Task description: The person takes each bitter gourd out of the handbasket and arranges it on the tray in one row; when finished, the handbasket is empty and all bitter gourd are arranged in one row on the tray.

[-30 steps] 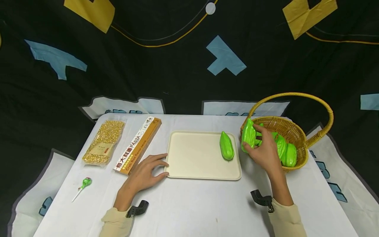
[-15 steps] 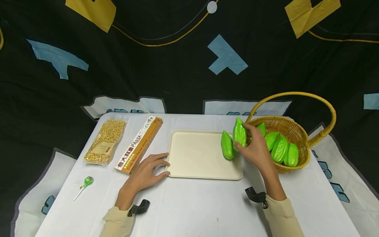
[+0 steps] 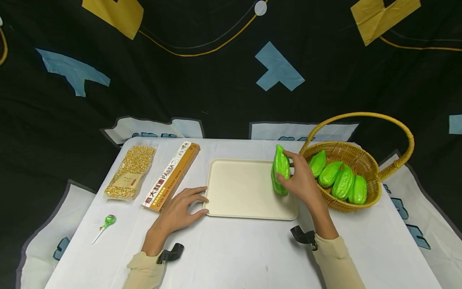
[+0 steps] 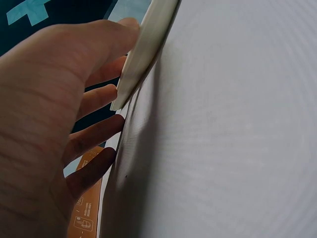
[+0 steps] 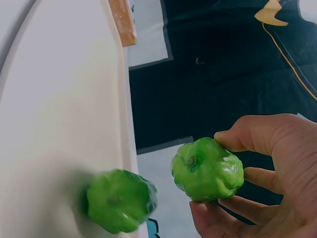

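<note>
on my feed I'm seeing the basket [image 3: 341, 150] sitting right of the tray [image 3: 238, 192], pasta box [image 3: 172, 176] left, bag [image 3: 131, 170] farther left

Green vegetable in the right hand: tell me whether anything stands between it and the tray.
Partly: a second green vegetable lies on the right end of the tray, and in the head view the held vegetable in the right hand overlaps it. Nothing visible blocks the tray's middle.
</note>
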{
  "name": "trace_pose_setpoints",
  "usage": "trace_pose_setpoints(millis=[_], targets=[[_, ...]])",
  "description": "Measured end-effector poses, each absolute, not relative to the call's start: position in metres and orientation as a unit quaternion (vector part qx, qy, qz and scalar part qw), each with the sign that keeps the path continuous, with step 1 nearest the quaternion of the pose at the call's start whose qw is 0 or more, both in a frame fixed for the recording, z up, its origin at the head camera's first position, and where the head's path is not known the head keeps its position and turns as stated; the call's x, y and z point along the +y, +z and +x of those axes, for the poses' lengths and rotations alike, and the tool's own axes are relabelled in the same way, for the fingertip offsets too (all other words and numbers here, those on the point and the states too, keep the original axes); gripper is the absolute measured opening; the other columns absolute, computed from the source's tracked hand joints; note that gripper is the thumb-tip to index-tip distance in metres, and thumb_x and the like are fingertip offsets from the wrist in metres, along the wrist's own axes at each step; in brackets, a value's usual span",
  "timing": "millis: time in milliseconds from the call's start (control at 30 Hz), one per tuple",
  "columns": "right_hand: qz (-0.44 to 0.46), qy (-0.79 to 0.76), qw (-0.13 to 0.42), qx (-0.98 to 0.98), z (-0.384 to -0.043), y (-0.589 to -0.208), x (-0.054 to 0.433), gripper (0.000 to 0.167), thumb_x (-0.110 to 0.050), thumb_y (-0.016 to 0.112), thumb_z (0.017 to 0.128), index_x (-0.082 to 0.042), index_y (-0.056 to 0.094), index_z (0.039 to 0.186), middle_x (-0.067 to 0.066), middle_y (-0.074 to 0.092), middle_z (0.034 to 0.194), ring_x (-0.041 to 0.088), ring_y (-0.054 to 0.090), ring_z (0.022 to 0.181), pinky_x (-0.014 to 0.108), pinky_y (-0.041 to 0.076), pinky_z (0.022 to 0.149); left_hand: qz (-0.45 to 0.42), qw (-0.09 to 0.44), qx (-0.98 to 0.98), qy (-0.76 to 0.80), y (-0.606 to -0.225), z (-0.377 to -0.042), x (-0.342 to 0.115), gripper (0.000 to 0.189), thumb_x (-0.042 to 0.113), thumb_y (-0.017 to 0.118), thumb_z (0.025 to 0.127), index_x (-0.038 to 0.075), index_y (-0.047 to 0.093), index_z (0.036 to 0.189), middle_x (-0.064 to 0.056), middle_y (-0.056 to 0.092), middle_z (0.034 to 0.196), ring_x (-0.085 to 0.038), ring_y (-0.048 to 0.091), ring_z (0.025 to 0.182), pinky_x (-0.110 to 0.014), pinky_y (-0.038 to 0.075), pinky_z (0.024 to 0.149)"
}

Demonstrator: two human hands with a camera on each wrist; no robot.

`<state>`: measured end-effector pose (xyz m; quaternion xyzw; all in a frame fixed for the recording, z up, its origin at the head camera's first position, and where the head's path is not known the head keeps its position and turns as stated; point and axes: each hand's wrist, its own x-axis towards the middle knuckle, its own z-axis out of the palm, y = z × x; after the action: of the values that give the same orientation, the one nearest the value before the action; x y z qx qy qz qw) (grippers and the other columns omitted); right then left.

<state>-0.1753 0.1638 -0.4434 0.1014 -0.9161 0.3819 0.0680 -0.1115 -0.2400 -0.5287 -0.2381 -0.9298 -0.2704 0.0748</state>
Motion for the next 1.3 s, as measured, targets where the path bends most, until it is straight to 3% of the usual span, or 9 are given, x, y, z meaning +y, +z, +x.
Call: trace_pose_setpoints(millis=[233,533,800,1100,1300], targets=[[0.104,0.364,0.064,-0.923,-0.175,-0.451,0.149,0.078,-0.016,0.085,0.088,-0.005,0.05,0.157,0.029,0.053,0.151,0.046,0.062,0.125,0.061,0.056,0.101,-0.238,0.076,-0.93,-0.27,-0.529,-0.111,-0.24,0.028,0.038,0.089,0.09,0.024,0.081,0.113,0.003,0.063,0.153,-0.024,0.064,0.133,-0.046,0.054,0.11],[0.11,0.357,0.064,-0.925,-0.174,-0.46,0.136,0.078,-0.016,0.086,0.087,-0.005,0.053,0.156,0.03,0.056,0.148,0.043,0.063,0.119,0.058,0.057,0.096,-0.233,0.072,-0.931,-0.27,-0.529,-0.111,-0.24,0.028,0.039,0.088,0.09,0.024,0.081,0.113,0.003,0.062,0.154,-0.024,0.063,0.135,-0.046,0.053,0.111],[0.112,0.361,0.051,-0.924,-0.174,-0.468,0.127,0.077,-0.015,0.085,0.087,-0.006,0.053,0.157,0.028,0.055,0.149,0.042,0.06,0.125,0.057,0.055,0.1,-0.227,0.066,-0.933,-0.271,-0.527,-0.11,-0.239,0.028,0.038,0.089,0.09,0.023,0.082,0.113,0.003,0.062,0.154,-0.024,0.063,0.135,-0.046,0.053,0.111],[0.112,0.323,0.079,-0.937,-0.172,-0.472,0.119,0.065,-0.014,0.084,0.088,-0.012,0.063,0.15,0.028,0.057,0.146,0.045,0.064,0.121,0.058,0.06,0.091,-0.226,0.064,-0.934,-0.269,-0.527,-0.11,-0.239,0.028,0.038,0.088,0.091,0.024,0.081,0.113,0.003,0.062,0.155,-0.024,0.063,0.135,-0.046,0.053,0.112],[0.123,0.3,0.1,-0.941,-0.168,-0.478,0.112,0.062,-0.013,0.082,0.088,-0.012,0.065,0.147,0.028,0.058,0.147,0.048,0.058,0.134,0.061,0.059,0.096,-0.225,0.061,-0.935,-0.267,-0.526,-0.11,-0.238,0.028,0.038,0.088,0.091,0.024,0.081,0.113,0.004,0.061,0.155,-0.025,0.062,0.136,-0.046,0.053,0.112]])
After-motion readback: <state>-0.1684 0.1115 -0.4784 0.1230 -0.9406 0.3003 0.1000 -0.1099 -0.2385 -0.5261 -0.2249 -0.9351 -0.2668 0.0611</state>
